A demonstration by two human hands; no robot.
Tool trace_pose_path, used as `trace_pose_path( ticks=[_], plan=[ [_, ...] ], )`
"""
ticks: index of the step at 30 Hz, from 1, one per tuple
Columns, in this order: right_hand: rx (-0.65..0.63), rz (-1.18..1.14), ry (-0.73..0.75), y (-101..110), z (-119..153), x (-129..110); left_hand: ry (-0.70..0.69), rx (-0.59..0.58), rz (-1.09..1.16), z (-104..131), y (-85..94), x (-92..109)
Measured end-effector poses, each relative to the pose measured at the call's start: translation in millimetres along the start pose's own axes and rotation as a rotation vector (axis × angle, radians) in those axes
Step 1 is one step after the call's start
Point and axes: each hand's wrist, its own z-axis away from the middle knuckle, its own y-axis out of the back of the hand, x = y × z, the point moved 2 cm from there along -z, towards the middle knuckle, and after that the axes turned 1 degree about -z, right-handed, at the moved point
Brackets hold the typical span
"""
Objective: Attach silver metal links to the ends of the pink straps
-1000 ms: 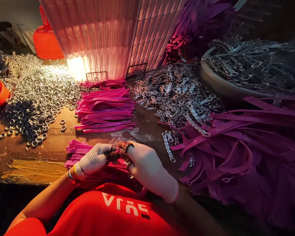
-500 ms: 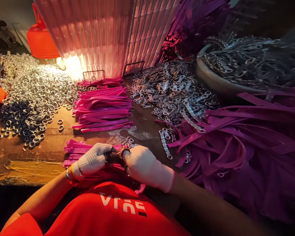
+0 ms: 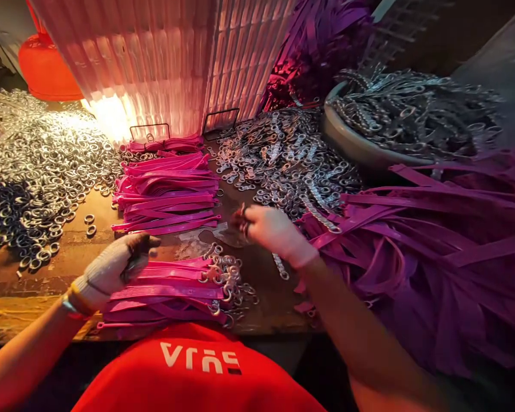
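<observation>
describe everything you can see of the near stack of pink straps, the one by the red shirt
The near stack of pink straps is a loose, layered pile of narrow, flat, slightly glossy strips, plastic or leather by the look. They lie roughly side by side across the brown tabletop, close to its near edge. Silvery metal rings and links cluster at the right ends. The gloved left hand hides some of the left ends; whether it touches them is unclear.
</observation>
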Motion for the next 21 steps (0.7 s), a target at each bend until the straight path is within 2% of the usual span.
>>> trace_pose_path(
  ticks=[1,2,5,9,12,15,17,19,21],
  plan=[
    [0.008,0.059,-0.135,-1.2,-20.1,15.0,0.063,-0.002,0.178,-7.1,-9.5,-4.9],
    [0.018,0.09,-0.186,-2.6,-39.1,26.3,0.119,0.001,0.334,-14.0,-19.2,-8.9],
    [0.031,0.136,-0.222,-8.8,-80.8,44.7,0.233,-0.041,0.579,-30.1,-43.9,-17.6],
    [0.012,0.105,-0.222,-16.5,-99.9,53.5,0.211,-0.215,0.587,-34.9,-59.6,-27.5],
    [-0.032,0.061,-0.248,-20.0,-104.9,58.2,0.151,-0.235,0.463,-30.3,-60.9,-35.1],
    [-0.038,0.027,-0.241,-22.3,-101.8,51.3,0.087,-0.163,0.324,-26.6,-57.5,-41.9],
    [-0.014,-0.004,-0.203,-22.2,-86.9,35.8,0.072,-0.143,0.255,-24.5,-55.4,-44.9],
    [0.031,-0.117,-0.082,-19.6,-59.2,10.8,0.091,-0.141,0.229,-21.3,-55.0,-45.4],
    [0.095,-0.29,0.166,-13.6,-22.6,-21.0,0.129,-0.151,0.238,-16.9,-57.7,-43.1]
  ],
)
